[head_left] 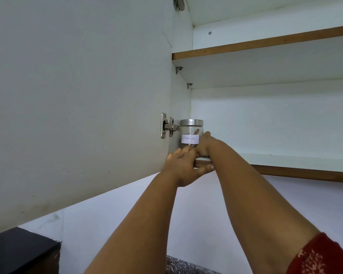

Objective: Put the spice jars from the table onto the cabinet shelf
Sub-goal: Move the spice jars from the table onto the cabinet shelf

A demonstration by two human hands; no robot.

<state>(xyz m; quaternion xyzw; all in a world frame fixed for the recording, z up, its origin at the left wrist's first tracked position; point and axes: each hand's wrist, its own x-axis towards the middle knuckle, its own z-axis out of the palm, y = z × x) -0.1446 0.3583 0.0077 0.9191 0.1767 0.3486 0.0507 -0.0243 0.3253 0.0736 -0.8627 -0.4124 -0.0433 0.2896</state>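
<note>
Glass cinnamon jar (191,135) stands on the shelf (285,159), both hands' fingers (205,135) closed around its base.

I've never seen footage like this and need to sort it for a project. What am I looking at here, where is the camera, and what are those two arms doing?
There is no machine here: it is one picture from a camera worn on a person's head, looking up along their own bare arms into an open white wall cabinet.

The right hand has its grip around the side of a small clear glass jar with a silver metal lid, whose paper label reads "Cinnamon". The jar stands upright at the left end of the lower shelf, beside the door hinge. The left hand rests at the shelf's front edge just under the jar. Nothing else is visible on the shelves.
</note>
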